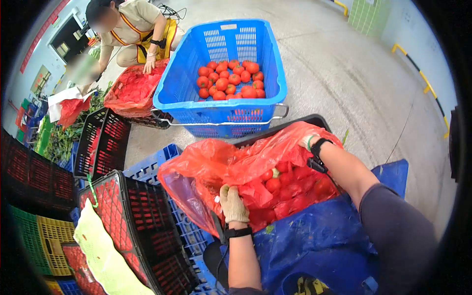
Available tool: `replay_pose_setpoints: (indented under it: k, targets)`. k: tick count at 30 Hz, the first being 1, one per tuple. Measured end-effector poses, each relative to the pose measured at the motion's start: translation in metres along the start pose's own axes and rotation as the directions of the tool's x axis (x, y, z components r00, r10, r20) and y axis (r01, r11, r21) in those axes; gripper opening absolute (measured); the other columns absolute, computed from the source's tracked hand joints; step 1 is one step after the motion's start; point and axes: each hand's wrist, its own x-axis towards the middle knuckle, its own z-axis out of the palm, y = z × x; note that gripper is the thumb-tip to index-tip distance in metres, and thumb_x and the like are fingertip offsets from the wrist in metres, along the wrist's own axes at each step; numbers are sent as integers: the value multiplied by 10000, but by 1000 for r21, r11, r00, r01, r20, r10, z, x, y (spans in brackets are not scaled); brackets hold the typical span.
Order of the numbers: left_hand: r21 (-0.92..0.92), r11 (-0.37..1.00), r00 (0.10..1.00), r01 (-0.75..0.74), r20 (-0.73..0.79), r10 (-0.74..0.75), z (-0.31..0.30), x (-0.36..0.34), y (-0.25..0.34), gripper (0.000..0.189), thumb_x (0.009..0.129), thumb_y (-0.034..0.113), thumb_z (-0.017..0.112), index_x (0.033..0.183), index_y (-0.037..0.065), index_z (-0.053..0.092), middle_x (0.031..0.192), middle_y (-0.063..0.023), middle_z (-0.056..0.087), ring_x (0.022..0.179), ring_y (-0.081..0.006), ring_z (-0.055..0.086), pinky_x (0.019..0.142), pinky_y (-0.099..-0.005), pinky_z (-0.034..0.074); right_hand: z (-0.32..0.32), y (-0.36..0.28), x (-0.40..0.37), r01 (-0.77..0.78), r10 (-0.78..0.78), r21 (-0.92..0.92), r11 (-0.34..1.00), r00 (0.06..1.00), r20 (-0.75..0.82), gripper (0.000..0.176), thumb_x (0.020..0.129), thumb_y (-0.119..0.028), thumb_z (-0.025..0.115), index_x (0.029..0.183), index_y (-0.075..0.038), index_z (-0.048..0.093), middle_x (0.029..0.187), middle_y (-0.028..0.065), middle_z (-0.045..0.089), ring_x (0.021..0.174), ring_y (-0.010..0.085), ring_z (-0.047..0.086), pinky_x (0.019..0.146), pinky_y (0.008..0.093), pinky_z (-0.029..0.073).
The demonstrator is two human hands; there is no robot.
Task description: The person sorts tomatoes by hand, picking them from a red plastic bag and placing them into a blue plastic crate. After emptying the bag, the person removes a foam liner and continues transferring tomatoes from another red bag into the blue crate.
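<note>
In front of me, a crate [322,119] lined with a red plastic bag [211,157] holds tomatoes [273,185], many of them under red film. My left hand [234,204], in a knitted glove, pinches the bag at its near left side, with fingers curled on the film. At the far right rim, my right hand [310,141], also gloved, grips the bag's edge; its fingertips are partly hidden by the film. Just beyond the crate stands a large blue basket [216,112] with a layer of loose tomatoes [231,78] on its floor.
Black crates [147,221] stand at left on blue pallets [189,228]. A light green net strip [105,246] lies over one. A co-worker [140,29] crouches at upper left, with one hand on another red bag [135,91]. A blue apron [309,241] covers my lap.
</note>
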Motion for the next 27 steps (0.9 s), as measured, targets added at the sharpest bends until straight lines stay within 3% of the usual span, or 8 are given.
replay_pose_setpoints:
  k: [6, 7, 8, 9, 17, 23, 25, 27]
  targets:
    - [-42, 999, 1000, 13, -23, -14, 3, 0, -21, 250, 806, -21, 458, 1020, 25, 578, 901, -21, 593, 754, -107, 507, 687, -220, 420, -84, 11, -20, -135, 124, 182, 974, 990, 70, 338, 866, -332, 541, 1080, -103, 669, 1159, 129, 646, 1010, 311, 629, 862, 401, 495]
    - [9, 1000, 1000, 19, -3, -19, 3, -2, -18, 304, 785, -42, 445, 1054, 12, 575, 934, -34, 598, 763, -117, 516, 704, -223, 427, -83, 3, -23, -64, 47, 111, 992, 987, 152, 341, 866, -342, 545, 1079, -107, 671, 1163, 126, 645, 1014, 309, 628, 866, 399, 493]
    - [59, 998, 1000, 16, 20, -17, 6, -3, -15, 358, 765, -62, 431, 1088, -1, 573, 966, -46, 602, 772, -128, 526, 722, -226, 434, -79, -5, -22, 469, -380, -238, 851, 861, 338, 441, 832, -420, 594, 1153, -121, 642, 1221, 132, 616, 1071, 312, 607, 915, 401, 475]
    - [76, 997, 999, -25, 29, 23, 10, -5, -12, 467, 742, -82, 421, 1192, -23, 534, 1061, -75, 603, 841, -154, 551, 791, -244, 444, -77, -40, -48, 308, -163, -308, 900, 894, 417, 542, 781, -470, 643, 1190, -114, 624, 1248, 129, 603, 1127, 315, 574, 975, 387, 442]
    - [102, 986, 980, -129, 167, 111, 5, -6, -9, 716, 691, -118, 389, 1401, -28, 362, 1403, -141, 437, 1256, -249, 447, 1067, -319, 330, 120, -39, -47, 187, -203, -120, 975, 970, -136, 302, 838, -183, 529, 1103, -74, 624, 1100, 225, 619, 1038, 382, 578, 884, 454, 477]
    - [158, 933, 930, 323, 129, -344, 21, -16, -4, 370, 846, 135, 620, 1188, 6, 564, 1116, -67, 605, 953, -151, 557, 863, -277, 430, 25, -83, -111, 463, -453, -78, 883, 883, 119, 244, 823, -263, 573, 864, -39, 662, 859, 213, 651, 827, 397, 628, 739, 468, 511]
    - [200, 944, 909, 261, 278, -310, 24, -23, -19, 409, 840, 123, 637, 1220, 9, 537, 1130, -66, 601, 969, -151, 559, 894, -281, 427, 0, -138, -140, 151, -177, 97, 984, 903, 391, 237, 791, -236, 568, 898, -50, 669, 862, 241, 642, 859, 404, 628, 751, 467, 512]
    - [174, 952, 845, 251, 440, -303, 17, -23, -31, 422, 814, 89, 643, 1212, 43, 511, 1149, -71, 603, 1020, -170, 589, 856, -328, 497, 56, -136, -156, 347, -361, 316, 883, 932, -16, 268, 788, -158, 549, 1032, -101, 643, 929, 198, 652, 877, 388, 631, 725, 449, 533]
